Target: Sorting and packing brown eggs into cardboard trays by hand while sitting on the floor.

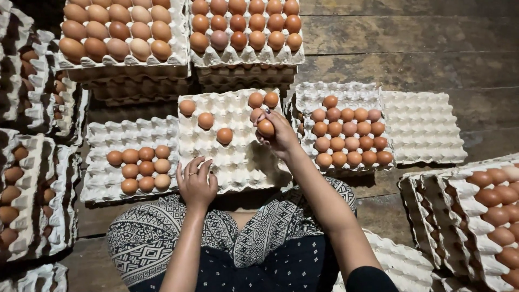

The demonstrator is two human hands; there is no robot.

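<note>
At the far left, stacks of pulp egg trays stand on edge or lean, brown eggs showing in their cups. Next to them a flat white tray lies on the wooden floor with nine brown eggs gathered in three rows at its right side. Behind it, at the top, sit two tall stacks of full trays, the left one with paler eggs, the right one with darker ones.

The left hand rests flat, fingers spread and slightly curled, on the near edge of the middle tray; it holds nothing. This middle tray lies directly in front of the person's patterned lap and carries only a few scattered eggs: one at its far left corner, two further in, and two at the far right edge.

The right hand hovers over the right part of that tray, its fingers closed around a brown egg, with a second egg seemingly tucked behind the fingertips.

Right of the hand, another tray holds about twenty eggs in neat rows. Beside it lies a bare tray, and at the far right a tilted stack of filled trays leans near the person's knee.
</note>
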